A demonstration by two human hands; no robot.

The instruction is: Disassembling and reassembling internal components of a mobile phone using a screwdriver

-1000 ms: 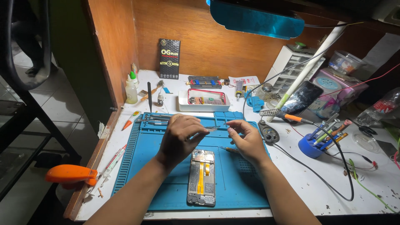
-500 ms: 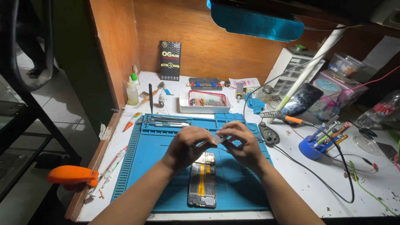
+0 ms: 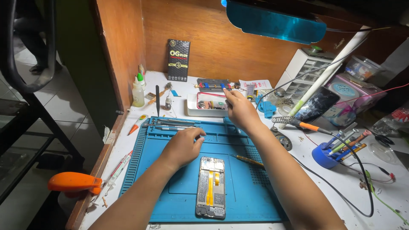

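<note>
Wooden panels close off the far and left sides of a white counter (image 3: 385, 200), on which a blue work mat (image 3: 243, 191) is laid under a lamp with a blue shade (image 3: 275, 23). On the near middle of the mat an opened phone (image 3: 211, 187) lies back side up, its internals and a yellow strip exposed. Its long axis runs near to far, almost square to the mat's near edge, with one short end towards the person and the other pointing at the far wall.

The left hand (image 3: 183, 147) is rested on the mat just beyond the phone's far end, the fingers curled in with the tips pinched together near the tweezers (image 3: 172, 124) laid in the mat's far trough; whether anything small is held in that grip cannot be told. The right hand (image 3: 240, 110) is stretched to the far edge of the mat, beside the white parts tray (image 3: 211, 104), with fingertips closed narrowly at the tray's right rim; what is pinched, if anything, is hidden.

Judging from this, small parts are best handled directly above the tray or mat, so that a dropped piece is caught. The forearm is best kept clear of the thin tool (image 3: 247, 160) lying right of the phone and of the soldering iron (image 3: 298, 123) with its cable, and the phone left flat and undisturbed.
</note>
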